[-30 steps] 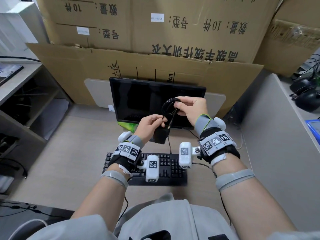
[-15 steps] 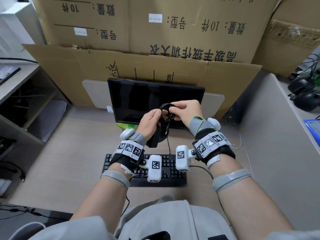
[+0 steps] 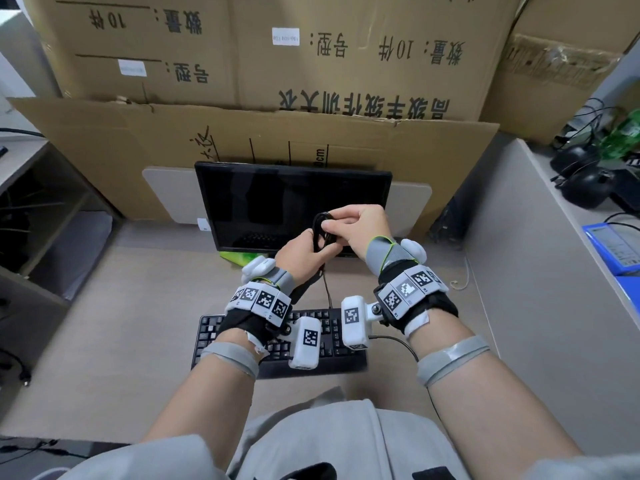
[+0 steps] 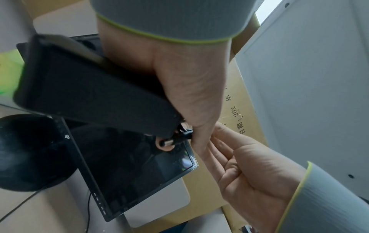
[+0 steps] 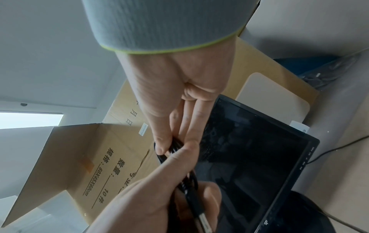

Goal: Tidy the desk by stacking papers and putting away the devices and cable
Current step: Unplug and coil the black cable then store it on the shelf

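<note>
A black cable [image 3: 322, 230] is wound into a small coil in front of the dark monitor [image 3: 294, 199]. My right hand [image 3: 360, 226] pinches the coil between thumb and fingers [image 5: 163, 141]. My left hand [image 3: 298, 251] grips a flat black device [image 4: 89, 94] in its palm. Its thumb and fingertips also hold the cable's plug end [image 5: 199, 217] against the coil. In the head view only an edge of the device [image 3: 306, 284] shows below the left hand. The two hands touch at the coil, raised above the desk.
A black keyboard [image 3: 214, 327] lies under my wrists, its cord running to the monitor. A green item [image 3: 239, 259] sits under the monitor. Cardboard boxes [image 3: 311, 109] fill the back. A grey partition [image 3: 526, 278] bounds the right and an open shelf [image 3: 52, 220] the left.
The hands have come together and the cable loop has tightened into a smaller coil. The black device has swung in under the left hand.
</note>
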The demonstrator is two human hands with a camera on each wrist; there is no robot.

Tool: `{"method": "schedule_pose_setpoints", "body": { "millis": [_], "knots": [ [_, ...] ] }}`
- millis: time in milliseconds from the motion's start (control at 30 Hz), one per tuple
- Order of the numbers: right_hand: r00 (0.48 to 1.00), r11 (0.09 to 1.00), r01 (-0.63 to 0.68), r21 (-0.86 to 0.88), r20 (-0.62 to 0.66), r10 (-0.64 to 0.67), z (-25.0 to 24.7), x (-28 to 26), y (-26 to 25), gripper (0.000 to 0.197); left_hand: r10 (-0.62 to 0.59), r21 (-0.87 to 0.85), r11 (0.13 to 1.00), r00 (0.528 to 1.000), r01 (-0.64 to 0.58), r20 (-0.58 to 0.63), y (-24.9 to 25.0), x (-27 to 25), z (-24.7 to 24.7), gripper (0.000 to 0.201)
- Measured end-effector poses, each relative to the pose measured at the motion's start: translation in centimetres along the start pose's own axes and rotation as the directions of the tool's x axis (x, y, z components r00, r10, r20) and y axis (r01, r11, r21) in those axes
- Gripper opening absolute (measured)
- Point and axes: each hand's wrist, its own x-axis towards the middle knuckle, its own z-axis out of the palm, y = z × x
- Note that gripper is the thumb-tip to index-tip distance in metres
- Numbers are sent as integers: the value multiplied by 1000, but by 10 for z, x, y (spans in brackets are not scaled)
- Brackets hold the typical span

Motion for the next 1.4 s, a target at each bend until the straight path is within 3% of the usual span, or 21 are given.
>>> {"method": "schedule_pose_setpoints", "body": {
  "millis": [100, 267, 367, 433, 700, 767, 867, 933, 1067, 1167, 1300, 1400],
  "knots": [
    [1000, 997, 5, -73, 1, -5, -4, 0, 3, 31, 56, 15, 998, 991, -59, 122, 1, 0, 4, 42],
    [1000, 986, 11, -169, 10, -9, -11, -6, 0, 19, 177, -295, 950, 954, -102, 242, 8, -3, 6, 38],
    [983, 986, -97, 134, 169, 74, -14, -12, -1, 15, 148, -612, 788, 949, 58, 280, 9, -4, 5, 32],
    [975, 949, -117, 293, 213, 54, -19, -15, -3, 15, 128, -729, 667, 940, 154, 315, 10, -6, 6, 33],
    [995, 901, -36, 433, 98, -7, -24, -11, 13, 18, 49, -876, 384, 941, 292, 335, 19, 8, 14, 36],
    [997, 902, -37, 431, 78, 3, -29, -11, 22, 20, 23, -862, 417, 945, 288, 326, 21, 14, 20, 35],
    [996, 902, -74, 425, 70, 48, -42, -10, 39, 23, 23, -780, 579, 952, 236, 305, 24, 23, 39, 39],
    [991, 907, -131, 399, 37, 127, -59, -2, 58, 17, 6, -742, 626, 950, 239, 312, 29, 34, 58, 38],
    [914, 906, -306, 294, -175, 366, -103, 12, 113, 6, -23, -719, 624, 927, 307, 375, 45, 53, 97, 37],
    [846, 895, -421, 146, -293, 445, -145, 21, 169, 21, -63, -707, 595, 899, 382, 433, 57, 73, 138, 36],
    [778, 799, -600, -39, -260, 572, -184, 39, 227, 36, -156, -686, 553, 868, 473, 472, 68, 100, 187, 35],
    [750, 733, -658, -169, -227, 621, -199, 57, 261, 42, -200, -657, 543, 841, 523, 503, 75, 114, 212, 34]
  ]
}}
